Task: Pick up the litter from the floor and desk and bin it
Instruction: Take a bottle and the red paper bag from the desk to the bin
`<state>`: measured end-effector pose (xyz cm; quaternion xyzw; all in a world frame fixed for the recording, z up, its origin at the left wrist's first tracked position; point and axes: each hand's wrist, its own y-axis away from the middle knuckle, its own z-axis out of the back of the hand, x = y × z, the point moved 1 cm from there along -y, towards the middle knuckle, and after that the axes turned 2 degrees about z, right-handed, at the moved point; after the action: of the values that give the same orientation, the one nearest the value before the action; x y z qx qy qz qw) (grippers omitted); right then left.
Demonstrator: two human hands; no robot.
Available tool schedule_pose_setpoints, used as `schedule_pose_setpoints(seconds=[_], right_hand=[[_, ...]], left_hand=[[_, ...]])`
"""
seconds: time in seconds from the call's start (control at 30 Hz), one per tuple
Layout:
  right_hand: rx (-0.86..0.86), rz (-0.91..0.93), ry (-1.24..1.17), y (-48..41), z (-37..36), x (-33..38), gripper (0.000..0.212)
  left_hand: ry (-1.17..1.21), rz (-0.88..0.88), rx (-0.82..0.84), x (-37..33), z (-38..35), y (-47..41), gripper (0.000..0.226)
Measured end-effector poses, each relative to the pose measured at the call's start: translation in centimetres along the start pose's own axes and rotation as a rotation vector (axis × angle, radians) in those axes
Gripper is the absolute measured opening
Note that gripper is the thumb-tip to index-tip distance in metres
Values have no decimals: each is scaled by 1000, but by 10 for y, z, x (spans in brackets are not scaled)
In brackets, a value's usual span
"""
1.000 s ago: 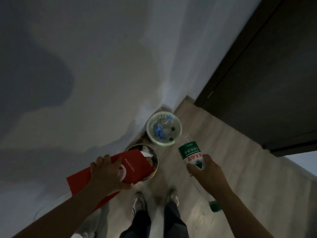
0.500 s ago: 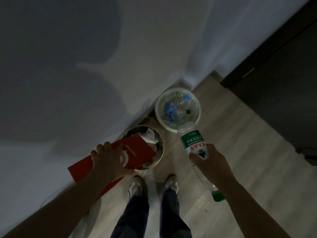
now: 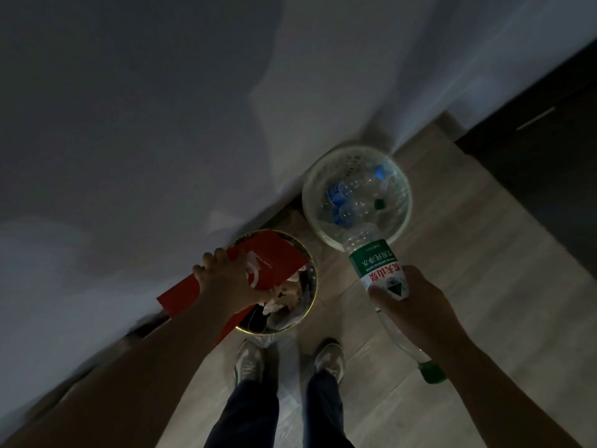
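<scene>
Closest to me, two shoes (image 3: 287,362) stand on the wooden floor (image 3: 484,302), toes just short of the bins. My right hand (image 3: 416,315) has its grip wrapped round a plastic bottle (image 3: 378,270) with a green and white label, cap end pointing back past my wrist, base tilted forward. My left hand (image 3: 231,284) has its grip closed on a red paper bag (image 3: 274,263).

A second ago both bins sat farther out and the bag only reached the near rim. Now I have leaned in: the bag lies across the mouth of the gold-rimmed bin (image 3: 310,305), which already holds crumpled white scraps, and the bottle's base overlaps the near rim of the clear basket (image 3: 357,195) just beyond, where other bottles with blue labels lie. Both bins stand against the grey wall (image 3: 161,124).

I judge both pieces are nearly placed for release; the bag looks wider than the opening, so it may need tipping on end to drop in.
</scene>
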<state>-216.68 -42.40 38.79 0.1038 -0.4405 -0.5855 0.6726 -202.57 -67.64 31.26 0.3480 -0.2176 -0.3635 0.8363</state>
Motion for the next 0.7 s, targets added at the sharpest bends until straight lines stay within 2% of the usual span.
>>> schedule_pose_setpoints(seconds=[0.27,0.43,0.5,0.6,0.7], right_hand=[[35,-25,4,-26,-13,-24,41],[39,-12,-6,-39,-17,-30,39],[36,-4,-4,-47,-20,-33,39],[34,1,9,-58,-27,-35,40],[39,6,15,-68,-35,-38,41]], left_hand=[[32,89,250,-21,-16,-40,100],[73,167,245,-23,-34,-67,108],[143,220,236,-25,-41,-78,103],[93,197,248,-28,-49,-91,92],[62,186,298,-26,-63,-103,92]])
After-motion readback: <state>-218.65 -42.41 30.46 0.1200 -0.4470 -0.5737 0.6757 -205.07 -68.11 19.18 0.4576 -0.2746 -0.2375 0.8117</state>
